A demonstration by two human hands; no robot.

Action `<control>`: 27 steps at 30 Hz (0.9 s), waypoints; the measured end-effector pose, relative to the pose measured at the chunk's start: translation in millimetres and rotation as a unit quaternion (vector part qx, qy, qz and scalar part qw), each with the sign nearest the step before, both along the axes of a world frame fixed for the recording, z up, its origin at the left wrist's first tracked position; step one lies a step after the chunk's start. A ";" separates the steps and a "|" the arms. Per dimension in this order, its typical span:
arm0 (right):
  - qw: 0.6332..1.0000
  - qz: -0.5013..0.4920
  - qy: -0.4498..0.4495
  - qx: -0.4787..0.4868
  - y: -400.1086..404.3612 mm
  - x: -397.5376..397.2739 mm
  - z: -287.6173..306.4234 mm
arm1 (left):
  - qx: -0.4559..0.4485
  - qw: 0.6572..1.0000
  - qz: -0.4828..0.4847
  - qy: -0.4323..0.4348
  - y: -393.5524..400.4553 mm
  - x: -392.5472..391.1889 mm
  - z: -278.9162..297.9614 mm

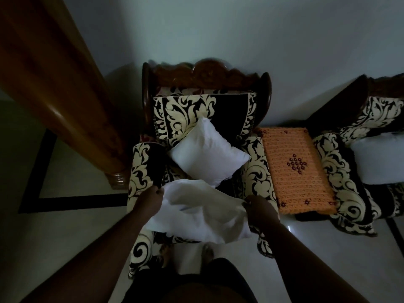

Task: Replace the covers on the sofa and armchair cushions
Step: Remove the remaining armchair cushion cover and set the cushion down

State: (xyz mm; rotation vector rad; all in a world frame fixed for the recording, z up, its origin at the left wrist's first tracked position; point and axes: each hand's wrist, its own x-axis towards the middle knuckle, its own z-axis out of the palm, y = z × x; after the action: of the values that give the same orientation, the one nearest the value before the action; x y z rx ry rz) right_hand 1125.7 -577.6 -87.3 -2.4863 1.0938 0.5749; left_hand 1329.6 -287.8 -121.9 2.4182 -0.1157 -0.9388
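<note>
Dim room, head view looking down. Far left: wooden door (54, 88), tilted by the wide lens, over a pale floor with a black border stripe (72, 203). Left hand (150, 199) is closed on the left edge of a bare white cushion (196, 213), held flat just in front of the armchair (203, 136) seat; no cover on it. Behind that, a second bare white cushion (208, 152) sits corner-up on the seat, leaning on the backrest. Armchair has dark carved wood trim and black-and-cream floral upholstery. Right hand (259, 209) pinches the held cushion's right edge, fingers closed on the fabric. Bare feet (207, 252) show below the cushion. Just right of the armchair: small table under an orange crocheted cloth (295, 171) with a dark flower motif. Far right: sofa (349, 171) in matching fabric, another white cushion (380, 160) lying on its seat, partly cropped.
</note>
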 end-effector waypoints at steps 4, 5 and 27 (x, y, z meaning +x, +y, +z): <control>0.996 0.063 0.048 0.050 -27.8 37.3 -34.2 | 0.004 0.999 0.032 0.040 -23.7 2.4 -14.5; 0.993 0.081 0.051 0.064 -33.2 48.4 -40.6 | 0.006 0.998 0.037 0.048 -27.3 3.1 -17.4; 0.989 0.072 -0.037 0.123 -128.9 262.4 -167.5 | 0.170 0.973 0.120 0.095 -98.5 42.7 -53.4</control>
State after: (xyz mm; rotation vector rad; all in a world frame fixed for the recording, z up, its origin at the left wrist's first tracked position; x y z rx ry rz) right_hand 1388.1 -706.5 -254.8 -2.3605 0.7694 0.6128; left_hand 1372.3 -386.3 -175.3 2.5525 0.4321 -1.1433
